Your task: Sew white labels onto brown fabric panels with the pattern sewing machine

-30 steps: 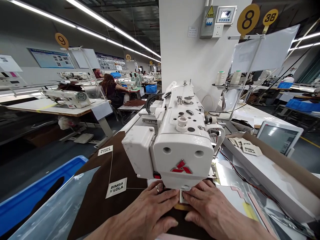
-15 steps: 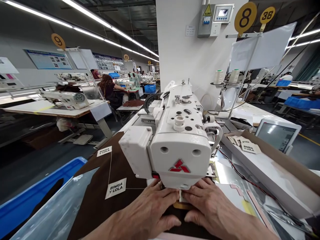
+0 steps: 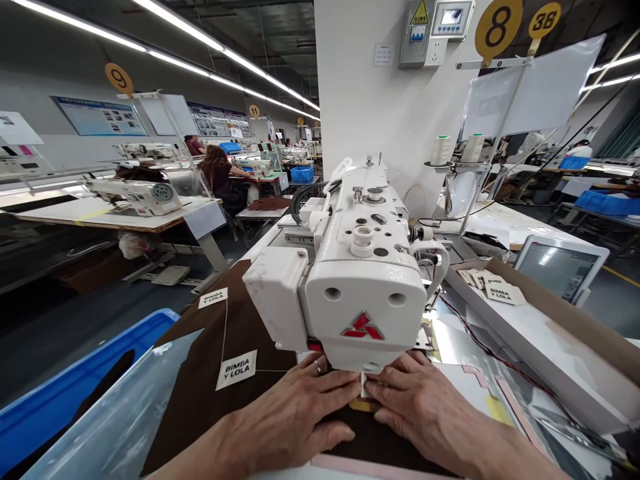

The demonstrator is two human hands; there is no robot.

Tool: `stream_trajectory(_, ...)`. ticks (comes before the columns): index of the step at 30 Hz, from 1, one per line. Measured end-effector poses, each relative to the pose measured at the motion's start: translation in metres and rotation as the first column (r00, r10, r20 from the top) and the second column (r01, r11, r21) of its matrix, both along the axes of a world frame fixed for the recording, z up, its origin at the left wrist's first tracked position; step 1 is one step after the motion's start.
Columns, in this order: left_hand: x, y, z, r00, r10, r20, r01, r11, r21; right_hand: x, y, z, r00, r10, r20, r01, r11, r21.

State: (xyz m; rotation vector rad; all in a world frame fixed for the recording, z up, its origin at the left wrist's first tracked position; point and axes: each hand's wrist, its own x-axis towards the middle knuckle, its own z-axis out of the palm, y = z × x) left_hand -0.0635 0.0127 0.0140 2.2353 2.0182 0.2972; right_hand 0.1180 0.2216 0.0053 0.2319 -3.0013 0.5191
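Observation:
Under the head of a white sewing machine (image 3: 367, 293), my left hand (image 3: 295, 407) lies flat with its fingers stretched out and its thumb apart. My right hand (image 3: 417, 400) mirrors it on the other side, fingers extended and pressing down. Both rest on dark brown fabric (image 3: 200, 393). Between the fingertips shows a small white piece (image 3: 364, 385), mostly hidden, with a yellowish plate (image 3: 364, 405) in front of it. Two white lettered labels, a nearer one (image 3: 237, 369) and a farther one (image 3: 213, 298), lie on the fabric to the left, joined by pale thread.
An open cardboard box (image 3: 540, 347) at right holds a stack of labels (image 3: 500, 290). Metal scissors (image 3: 575, 433) lie beside it, below a tablet-like screen (image 3: 560, 270). A blue bin (image 3: 75, 400) stands at left. Thread cones (image 3: 442, 151) stand behind; a co-worker (image 3: 220, 177) sits farther off.
The view has shifted slightly, so the machine sits a little farther right and higher. My thumbs are farther apart, and more brown fabric shows between my hands. The labels at left remain on the fabric.

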Motion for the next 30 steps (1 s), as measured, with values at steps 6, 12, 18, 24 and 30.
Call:
stream_trajectory(6, -0.004, -0.008, -0.007, 0.999, -0.011, -0.042, 0.013, 0.999, 0.043, -0.001, 0.001, -0.002, 0.997, 0.005, 0.079, -0.005, 1.0, -0.004)
stream_trajectory(12, 0.002, -0.002, -0.003, 0.998, -0.055, -0.039, 0.055, 0.998, 0.01, 0.0, 0.001, -0.006, 0.996, -0.007, 0.084, 0.009, 1.0, -0.021)
stream_trajectory(18, 0.005, 0.001, 0.0, 1.0, -0.02, 0.007, 0.02, 1.0, 0.0, 0.001, 0.004, -0.006, 0.997, 0.021, 0.077, -0.017, 0.998, -0.057)
stream_trajectory(24, 0.01, 0.008, 0.009, 0.995, 0.025, 0.095, -0.023, 1.0, -0.015, 0.003, 0.006, -0.01, 0.996, 0.021, 0.086, -0.017, 0.999, -0.043)
stream_trajectory(30, 0.005, -0.002, 0.004, 0.998, -0.029, 0.056, 0.029, 0.999, 0.016, 0.003, 0.005, -0.011, 0.997, 0.022, 0.076, -0.02, 1.0, -0.018)
